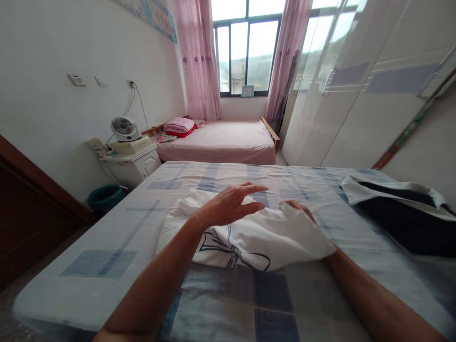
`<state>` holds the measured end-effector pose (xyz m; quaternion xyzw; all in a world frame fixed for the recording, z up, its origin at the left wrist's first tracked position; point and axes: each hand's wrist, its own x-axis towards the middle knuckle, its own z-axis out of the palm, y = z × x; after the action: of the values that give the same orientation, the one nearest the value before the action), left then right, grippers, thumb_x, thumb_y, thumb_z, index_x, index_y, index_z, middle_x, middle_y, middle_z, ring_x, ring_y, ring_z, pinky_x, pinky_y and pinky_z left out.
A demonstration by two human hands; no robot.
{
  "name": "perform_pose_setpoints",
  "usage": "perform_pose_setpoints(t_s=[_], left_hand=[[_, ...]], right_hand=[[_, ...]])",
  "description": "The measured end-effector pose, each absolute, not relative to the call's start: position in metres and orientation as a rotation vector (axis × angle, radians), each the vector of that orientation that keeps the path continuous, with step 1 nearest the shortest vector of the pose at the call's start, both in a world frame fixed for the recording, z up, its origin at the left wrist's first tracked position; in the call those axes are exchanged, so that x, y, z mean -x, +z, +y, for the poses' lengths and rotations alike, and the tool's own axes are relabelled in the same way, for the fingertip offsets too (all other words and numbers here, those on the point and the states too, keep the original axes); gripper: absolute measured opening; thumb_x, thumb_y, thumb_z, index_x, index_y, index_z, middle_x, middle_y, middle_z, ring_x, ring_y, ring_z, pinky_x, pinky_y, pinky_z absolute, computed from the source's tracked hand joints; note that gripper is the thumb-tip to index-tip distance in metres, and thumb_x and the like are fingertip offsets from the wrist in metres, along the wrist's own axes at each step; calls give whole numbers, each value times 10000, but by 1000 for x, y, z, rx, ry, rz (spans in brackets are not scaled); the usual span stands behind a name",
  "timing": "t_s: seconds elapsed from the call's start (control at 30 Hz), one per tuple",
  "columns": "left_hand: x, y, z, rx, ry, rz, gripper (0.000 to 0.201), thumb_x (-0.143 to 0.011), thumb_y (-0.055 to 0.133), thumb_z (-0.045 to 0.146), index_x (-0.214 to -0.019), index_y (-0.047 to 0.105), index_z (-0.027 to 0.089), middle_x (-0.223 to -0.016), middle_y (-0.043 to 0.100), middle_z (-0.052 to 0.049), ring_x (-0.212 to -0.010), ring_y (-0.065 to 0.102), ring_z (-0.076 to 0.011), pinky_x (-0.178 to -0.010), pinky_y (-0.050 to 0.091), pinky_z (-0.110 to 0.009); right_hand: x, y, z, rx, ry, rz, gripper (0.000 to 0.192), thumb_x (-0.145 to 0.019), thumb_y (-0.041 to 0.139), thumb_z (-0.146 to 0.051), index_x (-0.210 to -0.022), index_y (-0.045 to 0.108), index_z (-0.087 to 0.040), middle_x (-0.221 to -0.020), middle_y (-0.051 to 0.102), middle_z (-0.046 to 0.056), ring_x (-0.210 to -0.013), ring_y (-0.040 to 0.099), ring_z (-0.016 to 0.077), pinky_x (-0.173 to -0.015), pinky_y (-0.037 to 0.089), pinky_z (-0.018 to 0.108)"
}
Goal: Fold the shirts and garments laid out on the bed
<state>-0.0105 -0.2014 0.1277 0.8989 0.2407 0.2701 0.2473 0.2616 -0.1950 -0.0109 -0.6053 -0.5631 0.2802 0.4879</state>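
Your forearms (pixel 156 273) run off the bottom edge; at centre the white cloth (pixel 252 237) lies under your left hand (pixel 233 205), half open and gripping nothing, while its raised right part hides most of your right hand (pixel 298 206), whose closure you cannot tell

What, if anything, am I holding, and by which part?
The white cloth, at its right end, by your right hand, partly hidden; your open left hand holds nothing.
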Motion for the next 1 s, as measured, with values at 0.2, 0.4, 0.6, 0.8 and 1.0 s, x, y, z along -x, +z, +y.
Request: perform_pose_setpoints(t_s=[0.2,0.4,0.6,0.8,1.0], left_hand=[[41,80,-151,-2545,300,1261,444,-836,567,381,-1237,585,191,-1245,614,-91,-1122,579,-233,-984,409,-323],[49,34,-126,-2577,241,1616,533,-856,529,451,-1300,515,156,-1400,472,-161,-1305,417,-278,-1043,351,-388],[47,12,-119,-2585,384,1635,402,-816,562,344,-1188,589,195,-1171,621,-104,-1100,560,-240,-953,418,-337],[43,29,-121,-2564,557,1644,163,-830,480,224,-785,633,188,-877,646,-63,-913,595,-208,-839,449,-294],[59,93,-134,-1906,1664,1507,204,-875,447,322,-892,578,167,-735,555,25,-685,515,-120,-622,430,-224]], right_hand=[[-264,-19,-186,1517,700,-1438,233,-684,563,-375,-832,649,-217,-786,687,16,-689,603,166,-629,476,272],[-264,-18,-187,1519,692,-1486,260,-779,503,-423,-855,641,-216,-829,704,32,-720,624,171,-639,474,272],[-264,-17,-188,1504,676,-1544,295,-828,472,-454,-849,651,-221,-860,703,25,-762,626,171,-691,475,269],[-266,-19,-187,1500,665,-1546,283,-824,474,-445,-852,653,-228,-853,696,19,-764,621,168,-670,464,254],[-263,-12,-191,1506,635,-1576,274,-822,461,-412,-840,650,-214,-815,681,24,-762,602,176,-691,447,275]])
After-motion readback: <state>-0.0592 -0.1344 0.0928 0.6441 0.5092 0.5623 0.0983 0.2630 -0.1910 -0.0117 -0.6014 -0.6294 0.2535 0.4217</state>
